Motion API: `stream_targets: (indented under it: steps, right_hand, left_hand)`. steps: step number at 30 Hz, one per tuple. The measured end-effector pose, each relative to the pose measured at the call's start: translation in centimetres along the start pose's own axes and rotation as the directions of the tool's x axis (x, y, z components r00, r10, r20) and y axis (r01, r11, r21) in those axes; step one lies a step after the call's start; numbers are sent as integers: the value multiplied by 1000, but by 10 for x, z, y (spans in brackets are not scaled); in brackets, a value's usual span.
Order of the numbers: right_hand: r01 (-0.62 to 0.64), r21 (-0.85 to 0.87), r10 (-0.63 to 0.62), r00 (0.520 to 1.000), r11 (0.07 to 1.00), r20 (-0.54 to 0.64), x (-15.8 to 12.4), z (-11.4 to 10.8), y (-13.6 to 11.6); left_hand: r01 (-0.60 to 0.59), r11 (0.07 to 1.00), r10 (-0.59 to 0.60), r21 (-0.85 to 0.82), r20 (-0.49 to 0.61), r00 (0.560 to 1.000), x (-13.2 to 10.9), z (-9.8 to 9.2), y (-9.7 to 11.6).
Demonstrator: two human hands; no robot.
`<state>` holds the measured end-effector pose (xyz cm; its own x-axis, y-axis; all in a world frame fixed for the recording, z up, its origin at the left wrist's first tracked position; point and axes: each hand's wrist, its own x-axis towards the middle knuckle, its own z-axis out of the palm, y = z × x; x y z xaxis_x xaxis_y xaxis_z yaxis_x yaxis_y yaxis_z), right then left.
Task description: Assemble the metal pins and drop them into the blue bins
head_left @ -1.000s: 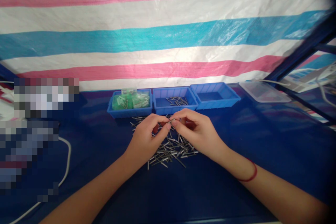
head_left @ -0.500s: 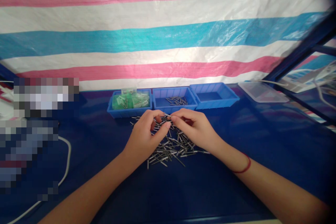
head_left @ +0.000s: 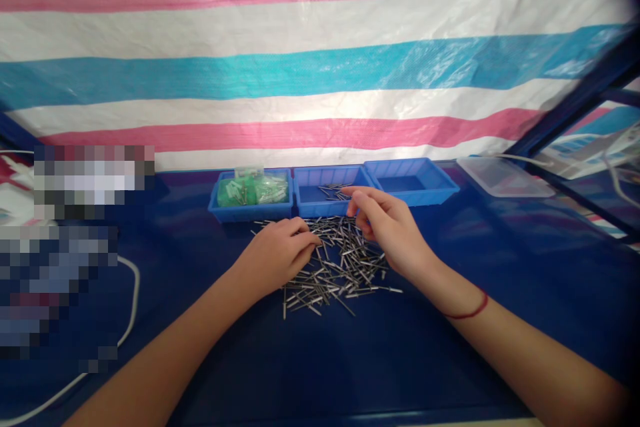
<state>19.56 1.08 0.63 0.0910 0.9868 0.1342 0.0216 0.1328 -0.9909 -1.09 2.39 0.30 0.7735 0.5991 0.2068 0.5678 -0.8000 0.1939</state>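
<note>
A loose pile of metal blind rivets (head_left: pixel 345 260) lies on the dark blue table. At the pile's left side my left hand (head_left: pixel 283 247) is closed, thumb and forefinger together among the rivets; anything between them is hidden. My right hand (head_left: pixel 387 223) reaches over the front right edge of the middle blue bin (head_left: pixel 315 208). Its thumb and forefinger are drawn together, and what they hold is too small to make out. Several rivets (head_left: pixel 334 191) lie inside that bin, close to the right fingertips.
The left blue bin (head_left: pixel 250 214) contains green and clear bags of small parts. To its right stands another blue bin (head_left: pixel 420 198). A clear plastic lid (head_left: pixel 505 178) lies at the back right. A white cable (head_left: pixel 136 293) curves along the left, beside blurred-out items.
My right hand has parted from the left and moved up and right to the middle bin. My left hand has lowered onto the pile, its fingers closing.
</note>
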Motion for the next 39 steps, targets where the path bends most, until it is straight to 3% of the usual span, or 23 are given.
stream_targets:
  steps: [6,13,21,28,31,34,37,39]
  right_hand:
    - [15,-116,-7,998,993,64,-4,1,-1]
    - [186,-327,-136,976,927,170,-8,4,0]
    - [287,-426,-168,941,858,295,-12,8,-1]
    - [426,-568,-215,890,704,402,-13,7,3]
    - [467,-555,-221,864,688,452,-14,7,4]
    - [441,-532,-214,875,723,434,-15,8,2]
    - [352,-478,-182,912,805,366,-15,8,0]
    - [301,-426,-161,929,853,334,-15,8,0]
  left_hand:
    - [78,997,-79,25,24,997,2,2,-2]
    - [57,980,-68,190,50,996,7,2,5]
    - [25,968,-36,252,40,999,9,10,6]
    - [67,949,-52,308,-56,997,7,5,7]
    - [66,978,-49,199,-89,995,5,0,8]
    - [149,984,-166,-100,-185,969,4,0,11]
    - [251,857,-376,-451,-214,901,3,3,13]
    - [269,777,-446,-569,-196,873,3,4,14]
